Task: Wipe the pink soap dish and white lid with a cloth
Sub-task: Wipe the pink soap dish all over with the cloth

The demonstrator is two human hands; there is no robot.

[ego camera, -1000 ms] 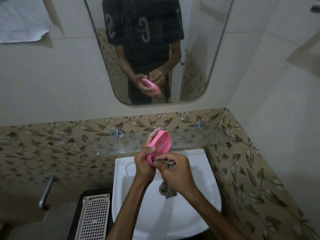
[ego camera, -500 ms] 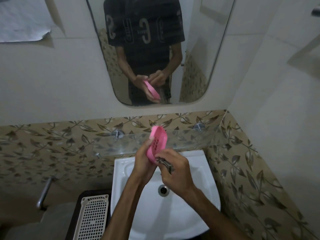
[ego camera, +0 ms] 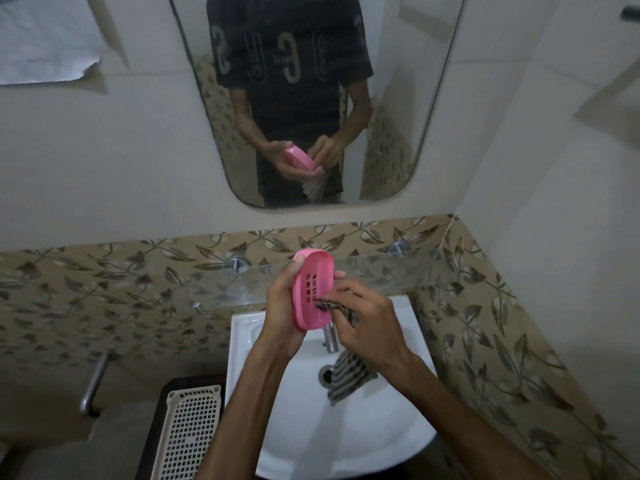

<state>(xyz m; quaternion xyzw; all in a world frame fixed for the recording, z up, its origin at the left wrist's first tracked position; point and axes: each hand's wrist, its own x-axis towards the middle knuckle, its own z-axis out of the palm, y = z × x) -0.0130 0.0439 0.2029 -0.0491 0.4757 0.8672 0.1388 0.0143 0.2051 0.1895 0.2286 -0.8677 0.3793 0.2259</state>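
My left hand [ego camera: 282, 306] holds the pink soap dish [ego camera: 312, 287] upright over the sink, with its slotted inner face turned toward me. My right hand [ego camera: 367, 323] grips a grey striped cloth [ego camera: 348, 377] and presses a bunched part of it against the dish's lower right side. The rest of the cloth hangs down below my right hand over the drain. The white lid is not in view.
A white sink [ego camera: 398, 445] with a chrome tap [ego camera: 330, 339] lies below my hands. A glass shelf [ego camera: 377, 275] runs along the patterned wall behind them. A cream perforated basket [ego camera: 188, 434] stands left of the sink. A mirror [ego camera: 398, 98] hangs above.
My left hand has turned the pink dish so its slotted inner face shows more fully. The cloth hangs lower below my right hand, and the tap has come into view.
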